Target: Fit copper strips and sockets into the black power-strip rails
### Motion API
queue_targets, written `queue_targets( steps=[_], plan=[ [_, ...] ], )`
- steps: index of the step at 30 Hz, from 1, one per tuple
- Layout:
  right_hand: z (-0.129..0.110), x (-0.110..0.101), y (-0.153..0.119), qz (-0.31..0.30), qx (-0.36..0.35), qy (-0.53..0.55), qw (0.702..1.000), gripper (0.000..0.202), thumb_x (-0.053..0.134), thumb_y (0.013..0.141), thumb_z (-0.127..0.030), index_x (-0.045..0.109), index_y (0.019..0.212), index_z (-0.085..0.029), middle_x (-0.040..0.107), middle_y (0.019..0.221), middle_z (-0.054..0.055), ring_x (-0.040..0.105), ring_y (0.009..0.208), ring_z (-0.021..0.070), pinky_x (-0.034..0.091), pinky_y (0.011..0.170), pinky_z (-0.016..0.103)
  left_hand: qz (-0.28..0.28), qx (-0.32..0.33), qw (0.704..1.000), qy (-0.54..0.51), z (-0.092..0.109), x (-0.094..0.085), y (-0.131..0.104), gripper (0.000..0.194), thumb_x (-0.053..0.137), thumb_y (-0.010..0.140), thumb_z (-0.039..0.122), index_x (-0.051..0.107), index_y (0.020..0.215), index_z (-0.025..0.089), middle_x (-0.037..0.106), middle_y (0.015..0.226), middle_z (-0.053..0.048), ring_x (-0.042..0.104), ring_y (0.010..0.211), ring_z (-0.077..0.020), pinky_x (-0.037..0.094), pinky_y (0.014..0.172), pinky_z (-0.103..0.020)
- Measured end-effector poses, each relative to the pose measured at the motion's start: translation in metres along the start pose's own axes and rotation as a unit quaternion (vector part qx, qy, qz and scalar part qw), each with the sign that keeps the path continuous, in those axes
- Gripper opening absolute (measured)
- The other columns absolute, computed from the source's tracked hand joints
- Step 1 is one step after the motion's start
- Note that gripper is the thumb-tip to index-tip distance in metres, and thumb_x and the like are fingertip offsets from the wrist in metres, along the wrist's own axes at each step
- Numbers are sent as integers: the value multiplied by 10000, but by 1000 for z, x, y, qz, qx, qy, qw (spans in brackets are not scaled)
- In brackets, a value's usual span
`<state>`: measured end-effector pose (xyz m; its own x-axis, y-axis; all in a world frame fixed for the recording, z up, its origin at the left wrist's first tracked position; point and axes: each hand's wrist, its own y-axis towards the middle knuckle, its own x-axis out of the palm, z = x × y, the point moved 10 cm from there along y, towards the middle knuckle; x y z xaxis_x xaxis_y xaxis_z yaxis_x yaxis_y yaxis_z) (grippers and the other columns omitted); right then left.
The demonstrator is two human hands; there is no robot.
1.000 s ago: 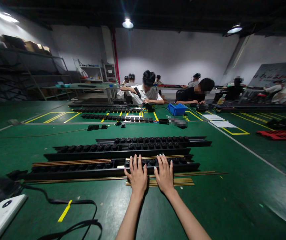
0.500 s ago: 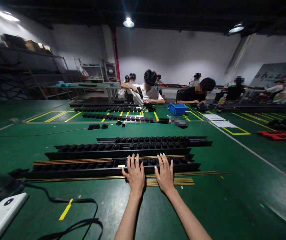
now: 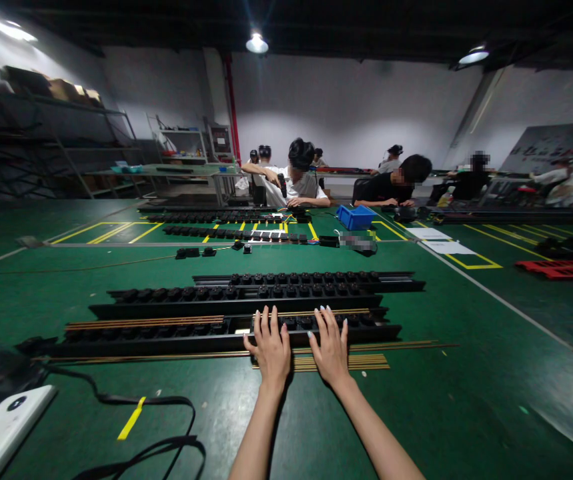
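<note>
My left hand (image 3: 271, 350) lies palm down with fingers spread over the nearest black channel rail (image 3: 166, 347), its fingertips at a thin brass-coloured rod (image 3: 311, 313) along the rail. My right hand (image 3: 332, 343) rests the same way farther right on that rail. A row of black blocks (image 3: 291, 323) sits inside the channel, partly hidden by my fingers. Several copper-coloured rods (image 3: 146, 323) lie on top of its left half. In front of the rail, more brass-coloured rods (image 3: 369, 362) lie on the green table, partly under my hands.
Two more black rails (image 3: 246, 307) with blocks lie just beyond. A white phone (image 3: 9, 433) and a black strap (image 3: 146, 400) are at the near left. Farther back are a blue bin (image 3: 355, 217), white papers (image 3: 449, 247) and a co-worker holding a power drill (image 3: 282, 185).
My hands stay in almost the same place on the rail. The view has shifted very slightly; the rails and rods have not visibly moved.
</note>
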<state>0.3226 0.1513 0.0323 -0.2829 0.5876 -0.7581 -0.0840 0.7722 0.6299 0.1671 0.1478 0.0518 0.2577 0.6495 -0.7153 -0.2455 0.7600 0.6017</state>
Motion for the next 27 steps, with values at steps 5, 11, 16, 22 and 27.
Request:
queue_targets(
  steps=[5,11,16,22,27],
  plan=[
    [0,-1,0,2,-1,5,1000,539,325,945,-299,202,1460,-202,380,1448,108,259,1378,208,110,1114,521,-9,40,999,0,13,2,-3,488,326,949,290,273,1433,266,362,1474,-92,242,1384,-241,94,1089,-565],
    [-1,-1,-1,10,-6,3,1000,559,332,935,-292,184,1467,-202,382,1446,113,274,1372,218,114,1111,529,-26,54,998,5,20,7,-6,497,330,947,296,248,1437,275,385,1462,-74,273,1371,-234,67,1092,-576],
    [0,-1,0,4,-3,4,1000,552,321,937,-279,187,1467,-201,382,1447,113,267,1375,214,127,1109,524,-49,77,996,-15,33,12,-11,503,328,941,308,249,1437,278,353,1479,-67,255,1380,-228,68,1101,-555],
    [0,-1,0,7,-5,1,1000,558,312,937,-275,168,1473,-213,386,1444,113,283,1368,221,136,1106,530,-58,88,994,-22,39,19,-15,516,326,938,309,229,1443,269,348,1480,-70,257,1380,-223,56,1103,-548],
    [1,1,-1,1,-4,2,1000,565,307,930,-233,156,1474,-220,368,1458,100,261,1377,208,116,1114,526,-66,143,987,-39,57,19,-19,529,344,930,331,219,1443,295,360,1476,-47,260,1380,-208,30,1113,-527]
  ],
)
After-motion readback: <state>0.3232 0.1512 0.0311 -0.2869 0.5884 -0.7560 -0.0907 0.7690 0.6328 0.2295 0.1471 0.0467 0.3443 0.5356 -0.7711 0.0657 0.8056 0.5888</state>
